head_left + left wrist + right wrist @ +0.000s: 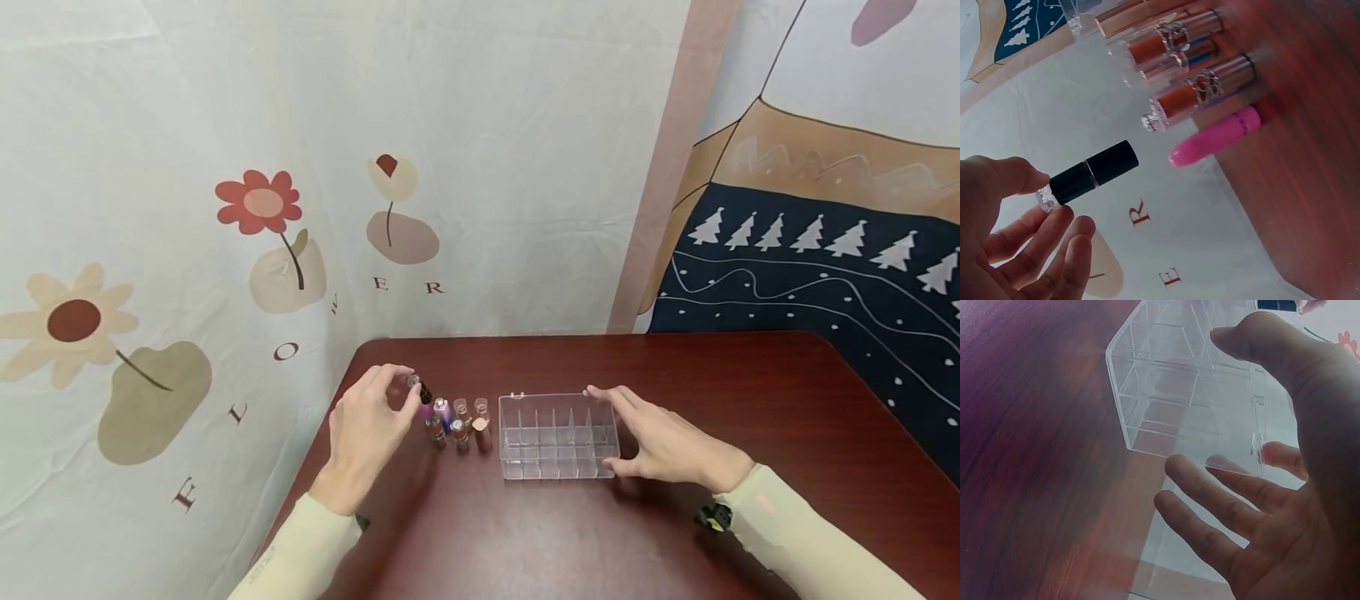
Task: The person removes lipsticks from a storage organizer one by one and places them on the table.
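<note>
My left hand [369,429] pinches the clear end of a black lipstick tube [1094,172] between thumb and fingertips. The tube has a thin metallic band at its middle and is held off the table, beside a group of upright tubes. Among these are a bright pink tube [1216,136] and lip gloss tubes [1210,87] with silvery ornament and metallic parts. With thumb at the front and fingers at the back, my right hand [667,440] grips the right end of a clear plastic compartment box [558,468]. No tubes show inside the box.
The group of tubes [459,435] stands just left of the box on a dark red-brown wooden table [525,533]. A pale cloth with printed flowers [525,167] hangs behind and to the left. At the right hangs a dark blue tree-print cloth [810,275].
</note>
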{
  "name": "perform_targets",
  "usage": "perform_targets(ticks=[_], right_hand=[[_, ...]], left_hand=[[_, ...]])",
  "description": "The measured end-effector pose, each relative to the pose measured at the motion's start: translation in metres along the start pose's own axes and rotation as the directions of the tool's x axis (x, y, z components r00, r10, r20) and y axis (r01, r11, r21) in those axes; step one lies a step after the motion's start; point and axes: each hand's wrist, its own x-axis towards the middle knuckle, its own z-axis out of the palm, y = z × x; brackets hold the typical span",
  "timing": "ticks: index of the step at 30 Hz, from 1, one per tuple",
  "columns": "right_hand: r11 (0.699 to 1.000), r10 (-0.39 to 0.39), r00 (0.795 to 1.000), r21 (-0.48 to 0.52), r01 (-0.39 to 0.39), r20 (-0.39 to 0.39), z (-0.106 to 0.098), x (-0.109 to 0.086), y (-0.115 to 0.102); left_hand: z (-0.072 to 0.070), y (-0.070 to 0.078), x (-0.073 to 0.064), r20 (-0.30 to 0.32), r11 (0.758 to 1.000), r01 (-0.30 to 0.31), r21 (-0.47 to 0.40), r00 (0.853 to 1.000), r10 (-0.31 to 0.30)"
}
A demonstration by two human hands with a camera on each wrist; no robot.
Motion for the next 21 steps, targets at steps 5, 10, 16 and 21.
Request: perform_targets(ticks=[5,10,16,21], right_hand=[[1.000,0.010,1.000,-0.012,-0.010,0.010,0.001,0.001,0.001],[1.000,0.022,1.000,-0.014,-0.022,0.018,0.001,0.002,0.001],[1.000,0.002,1.000,-0.011,-0.002,-0.004,0.000,0.001,0.000],[1.000,0.008,1.000,-0.009,-0.008,-0.003,0.002,0.001,0.000]], left_hand=[[0.000,-0.006,-0.005,0.011,1.000,0.021,0.007,1.000,-0.021],[0.000,-0.010,-0.009,0.030,0.999,0.032,0.014,0.999,-0.032],[0.001,-0.013,-0.012,0.042,0.999,0.041,0.020,0.998,-0.042],[0.002,-0.015,-0.015,0.047,0.998,0.055,0.024,0.997,-0.056]])
